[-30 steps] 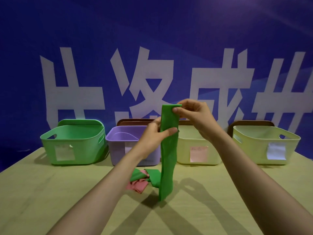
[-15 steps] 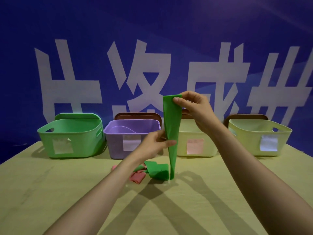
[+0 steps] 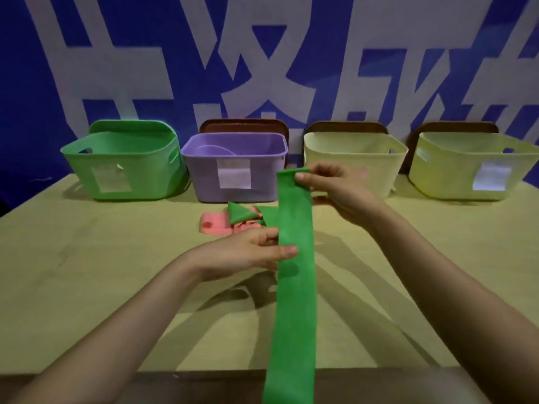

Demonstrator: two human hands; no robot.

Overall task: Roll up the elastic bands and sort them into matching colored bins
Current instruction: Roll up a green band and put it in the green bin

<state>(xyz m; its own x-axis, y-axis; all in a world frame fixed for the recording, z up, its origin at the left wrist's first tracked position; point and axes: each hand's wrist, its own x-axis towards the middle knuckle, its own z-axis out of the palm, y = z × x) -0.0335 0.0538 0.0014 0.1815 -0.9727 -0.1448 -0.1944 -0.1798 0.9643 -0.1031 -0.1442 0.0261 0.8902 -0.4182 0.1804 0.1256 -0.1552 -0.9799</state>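
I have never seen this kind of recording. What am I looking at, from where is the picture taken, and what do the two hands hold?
No machine here: a person works with bare hands, and a camera worn on the head looks forward and down, so both arms enter from below. The right hand pinches the top end of a long green band; the left hand pinches it lower down. On the table lie pink bands and a folded green band. Behind them stand four bins: a green bin, a purple bin and two pale yellow bins.
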